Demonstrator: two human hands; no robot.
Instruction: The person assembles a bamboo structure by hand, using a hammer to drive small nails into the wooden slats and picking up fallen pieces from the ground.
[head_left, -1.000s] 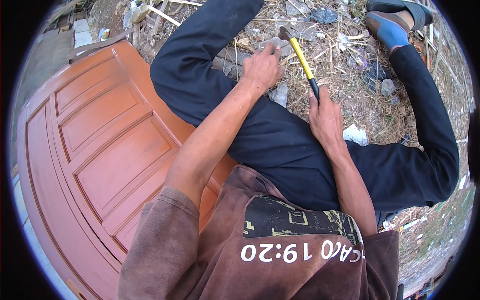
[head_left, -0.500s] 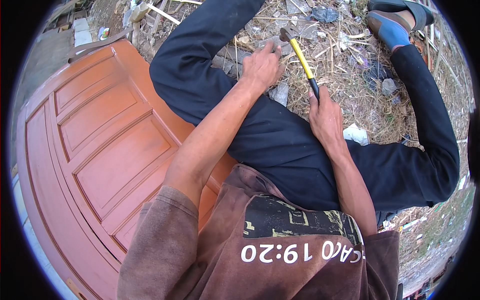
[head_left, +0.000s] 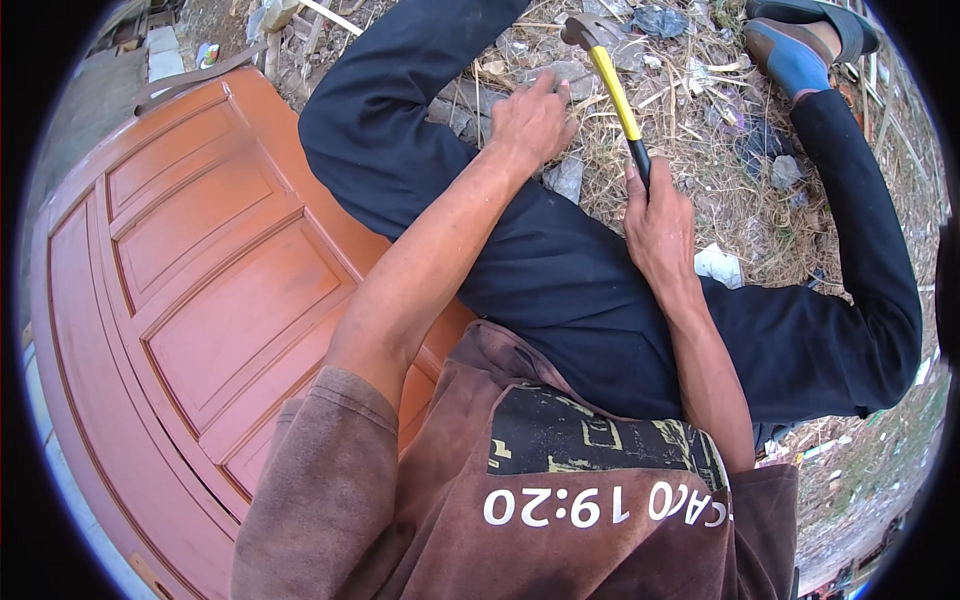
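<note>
My right hand (head_left: 662, 225) is wrapped round the black grip of a claw hammer (head_left: 616, 92) with a yellow shaft. The hammer's metal head is raised at the far end, to the right of my left hand. My left hand (head_left: 530, 125) reaches low over a grey stone slab (head_left: 478, 97), its fingers closed together. A thin, dark, nail-like piece seems to poke out by the fingertips, but it is too small to make out for sure. Beside this hand lies a grey rock (head_left: 564, 178).
An orange-brown panelled door (head_left: 240, 310) lies to my left, next to my leg. Dry straw, wood slivers and rubble cover the ground ahead. A dark plastic scrap (head_left: 657, 22) and a white fragment (head_left: 718, 266) lie there. My sandalled foot (head_left: 795, 55) rests at the far right.
The hammer has lifted and its head has swung slightly up and to the right. My right hand has shifted a little right; my left hand stays nearly in place.
</note>
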